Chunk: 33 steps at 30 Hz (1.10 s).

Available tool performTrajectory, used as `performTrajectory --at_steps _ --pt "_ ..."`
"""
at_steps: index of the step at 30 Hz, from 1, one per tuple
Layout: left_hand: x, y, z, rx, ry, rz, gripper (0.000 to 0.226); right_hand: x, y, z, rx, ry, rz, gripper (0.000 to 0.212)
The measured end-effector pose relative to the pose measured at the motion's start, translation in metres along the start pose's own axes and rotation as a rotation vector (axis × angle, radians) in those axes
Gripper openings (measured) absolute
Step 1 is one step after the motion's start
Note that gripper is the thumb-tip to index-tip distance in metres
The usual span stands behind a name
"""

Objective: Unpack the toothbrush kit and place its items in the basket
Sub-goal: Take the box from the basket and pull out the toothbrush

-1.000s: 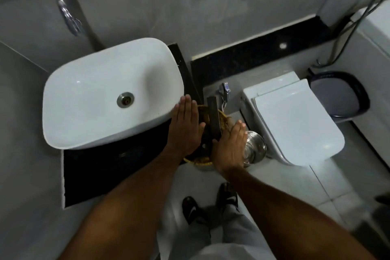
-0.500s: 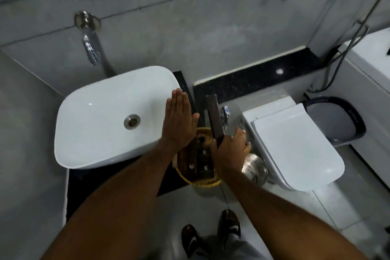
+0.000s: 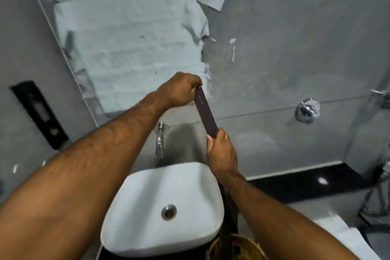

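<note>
- Hands raised above the white washbasin (image 3: pixel 162 192), holding a long, dark toothbrush kit box (image 3: pixel 205 112) between them, tilted.
- Left hand (image 3: pixel 181 91) is closed around the box's upper end.
- Right hand (image 3: pixel 221 152) is closed around its lower end.
- Woven basket (image 3: pixel 236 248) sits low by the basin's right corner, well apart from the box.
- Wall tap (image 3: pixel 159 139) hangs behind the basin.
</note>
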<state>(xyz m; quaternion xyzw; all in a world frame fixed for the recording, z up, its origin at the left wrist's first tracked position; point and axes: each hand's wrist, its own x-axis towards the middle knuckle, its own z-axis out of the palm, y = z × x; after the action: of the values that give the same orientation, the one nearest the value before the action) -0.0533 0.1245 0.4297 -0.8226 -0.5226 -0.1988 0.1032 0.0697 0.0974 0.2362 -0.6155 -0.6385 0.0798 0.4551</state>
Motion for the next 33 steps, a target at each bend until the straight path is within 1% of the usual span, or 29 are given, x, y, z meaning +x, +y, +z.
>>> performTrajectory --at_steps 2,5,7,9,11,13,16,18,20,22,23,24,25,26,28,30,33 --pt "0.010 -0.005 -0.036 0.004 -0.004 -0.034 0.032 0.014 -0.021 -0.003 0.035 0.026 -0.050 0.040" --pt "0.019 -0.014 -0.080 0.044 -0.079 -0.059 0.027 0.028 -0.045 -0.007 0.069 0.060 -0.121 0.040" --pt "0.021 -0.019 -0.100 0.015 -0.140 -0.078 0.024 0.033 -0.054 -0.009 0.087 0.057 -0.141 0.041" --pt "0.021 -0.020 -0.111 0.007 -0.160 -0.094 0.024 0.037 -0.060 -0.011 0.096 0.037 -0.146 0.042" --pt "0.020 -0.021 -0.116 0.011 -0.142 -0.120 0.024 0.039 -0.063 -0.012 0.104 0.014 -0.149 0.042" --pt "0.016 -0.022 -0.116 -0.019 -0.094 -0.158 0.021 0.041 -0.064 -0.014 0.114 -0.012 -0.162 0.042" --pt "0.006 -0.029 -0.108 -0.158 0.029 -0.220 0.018 0.046 -0.062 -0.019 0.109 -0.040 -0.202 0.043" --pt "-0.003 -0.035 -0.095 -0.334 0.139 -0.302 0.019 0.055 -0.059 -0.025 0.063 -0.052 -0.248 0.040" --pt "-0.014 -0.041 -0.075 -0.511 0.290 -0.422 0.019 0.068 -0.058 -0.035 -0.019 -0.091 -0.312 0.034" --pt "-0.026 -0.048 -0.050 -0.691 0.457 -0.576 0.016 0.087 -0.061 -0.051 -0.125 -0.139 -0.406 0.027" --pt "-0.032 -0.054 -0.037 -0.808 0.531 -0.670 0.014 0.098 -0.065 -0.061 -0.184 -0.174 -0.471 0.023" --pt "-0.039 -0.060 -0.024 -0.974 0.579 -0.772 0.012 0.108 -0.070 -0.071 -0.243 -0.231 -0.543 0.018" --pt "-0.048 -0.066 -0.010 -1.191 0.595 -0.862 0.009 0.119 -0.077 -0.082 -0.303 -0.305 -0.605 0.013" --pt "-0.058 -0.071 0.003 -1.435 0.574 -0.916 0.007 0.129 -0.085 -0.094 -0.364 -0.380 -0.659 0.008" --pt "-0.080 -0.073 0.030 -1.854 0.484 -0.920 0.012 0.142 -0.106 -0.111 -0.496 -0.485 -0.750 0.008" --pt "-0.098 -0.069 0.058 -2.090 0.451 -0.912 0.016 0.149 -0.130 -0.116 -0.658 -0.538 -0.827 0.005" --pt "-0.116 -0.055 0.089 -2.271 0.514 -0.930 0.013 0.146 -0.168 -0.112 -0.894 -0.591 -0.933 0.016"
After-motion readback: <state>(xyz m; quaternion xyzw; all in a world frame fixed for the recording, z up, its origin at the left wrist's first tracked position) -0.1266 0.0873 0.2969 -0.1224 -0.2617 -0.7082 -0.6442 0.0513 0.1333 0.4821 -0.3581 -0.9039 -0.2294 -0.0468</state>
